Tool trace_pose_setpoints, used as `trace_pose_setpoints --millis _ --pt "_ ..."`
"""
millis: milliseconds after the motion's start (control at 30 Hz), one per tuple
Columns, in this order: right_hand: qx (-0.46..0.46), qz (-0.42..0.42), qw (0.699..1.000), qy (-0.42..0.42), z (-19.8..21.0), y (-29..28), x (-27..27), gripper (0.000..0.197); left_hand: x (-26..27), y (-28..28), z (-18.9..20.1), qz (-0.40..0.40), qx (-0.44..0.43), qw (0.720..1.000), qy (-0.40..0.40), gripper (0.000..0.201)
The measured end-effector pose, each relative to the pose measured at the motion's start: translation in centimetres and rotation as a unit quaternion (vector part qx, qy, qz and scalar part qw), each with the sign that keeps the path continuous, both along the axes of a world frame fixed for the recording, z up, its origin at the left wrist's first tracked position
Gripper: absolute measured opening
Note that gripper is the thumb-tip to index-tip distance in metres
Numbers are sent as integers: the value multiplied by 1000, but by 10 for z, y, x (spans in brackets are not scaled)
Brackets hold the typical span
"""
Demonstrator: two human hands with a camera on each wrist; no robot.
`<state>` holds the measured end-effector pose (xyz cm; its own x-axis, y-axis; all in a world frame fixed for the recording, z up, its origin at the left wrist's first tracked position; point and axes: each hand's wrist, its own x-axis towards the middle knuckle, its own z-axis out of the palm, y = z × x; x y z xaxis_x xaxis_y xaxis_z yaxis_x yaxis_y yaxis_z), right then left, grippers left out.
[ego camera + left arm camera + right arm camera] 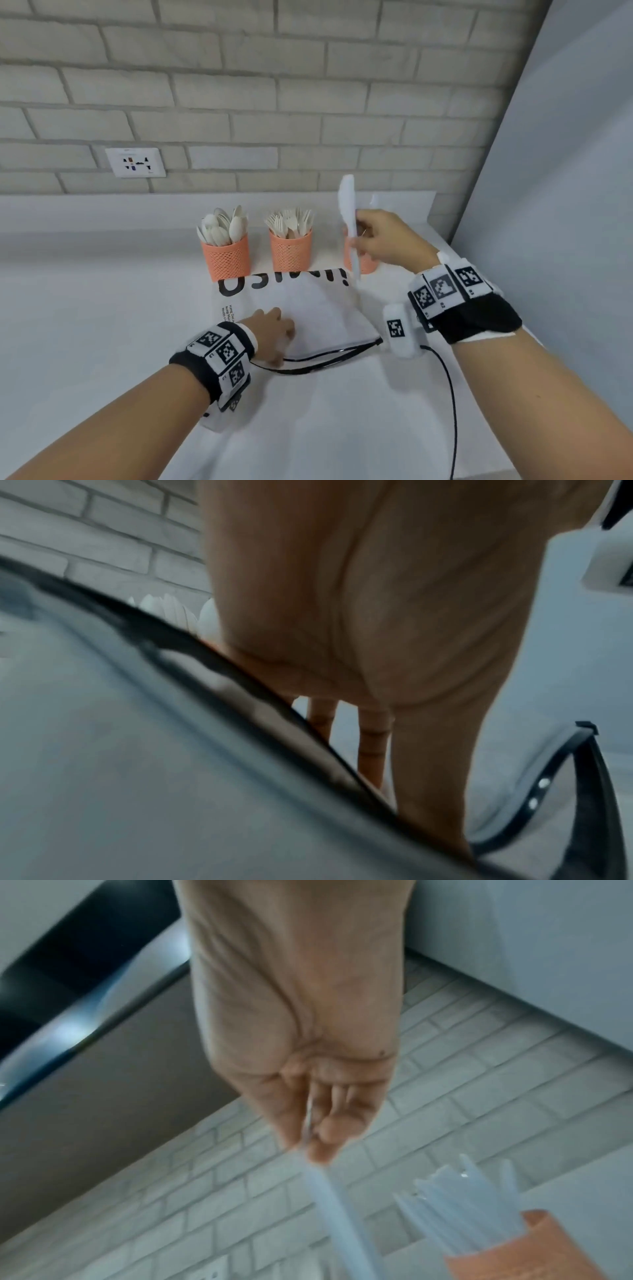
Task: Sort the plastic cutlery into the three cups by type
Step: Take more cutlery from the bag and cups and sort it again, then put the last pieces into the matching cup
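Looking down at a white counter [102, 308] against a pale brick wall [239, 85], with three orange mesh cups in a row near the back. Left cup [226, 258] packed with white spoons [222, 224], bowls up; middle cup [291, 250] packed with forks [291, 222], tines up; right cup [366, 262] mostly hidden behind the right hand [383, 240], seen from the right wrist holding clear knives [462, 1204]. Right hand raised above that cup, thumb and fingertips pinching a white plastic knife [349, 219] at mid-length, knife nearly upright, blurred. Left hand [274, 334] resting on a white zip pouch [325, 308] lying flat in front of the cups, fingers reaching into its black-edged opening; from the left wrist, fingers [373, 748] straight, gripping nothing visible. Black-and-white marker bands on both wrists, a black cable [448, 394] trailing from the right one. White wall socket [135, 162] on the bricks, left of the cups.
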<state>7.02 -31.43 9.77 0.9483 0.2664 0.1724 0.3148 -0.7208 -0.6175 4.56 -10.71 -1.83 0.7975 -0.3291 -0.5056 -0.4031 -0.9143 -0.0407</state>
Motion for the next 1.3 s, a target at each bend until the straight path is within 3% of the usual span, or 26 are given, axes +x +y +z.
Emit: trace_pose_setpoints --millis 100,200,367,500,600,667,733,800,833,900,933,1000,1067,1100,1167,1233,1300 --pt "130 -165 968 -135 -3 -22 32 19 5 -1 5 15 -12 1000 16 51" --pt "184 -209 945 -173 -11 -30 56 21 10 -2 6 31 -19 999 25 57" --pt "62 -227 964 -122 -51 -34 96 14 10 0 0 48 -27 998 22 64" --pt "-66 -278 958 -26 -71 -33 108 24 10 6 3 38 -20 998 40 69" --pt "-154 -262 951 61 -69 -29 103 36 12 9 8 35 -30 997 61 78" --pt "-138 -252 957 34 -62 -26 99 40 12 15 11 49 -36 995 77 89" --pt "-53 -248 964 -81 -56 -19 87 36 8 23 12 63 -25 994 85 96" --pt "11 -185 963 -195 -54 -6 63 28 3 30 10 69 -7 994 82 99" --pt "8 -113 973 -200 -55 1 51 24 1 33 9 72 6 994 82 101" --pt "-75 73 989 -107 -62 18 27 33 -3 36 6 75 37 994 75 100" --pt "-151 149 977 -24 -68 24 16 48 -5 36 5 80 42 994 65 96" --pt "-295 233 922 94 -82 32 2 86 -7 38 4 93 1 995 37 73" --pt "-383 245 881 131 -95 35 -8 112 -10 41 9 109 -61 992 21 45" --pt "-412 240 870 126 -100 36 -12 114 -11 44 13 124 -84 989 16 36" --pt "-432 230 866 108 -105 38 -15 93 -12 53 21 164 -127 978 9 29" --pt "-393 231 882 122 -102 40 -12 42 -11 67 22 206 -159 965 -1 34" --pt "-366 228 892 137 -93 40 -8 14 -10 77 18 234 -159 959 0 39"
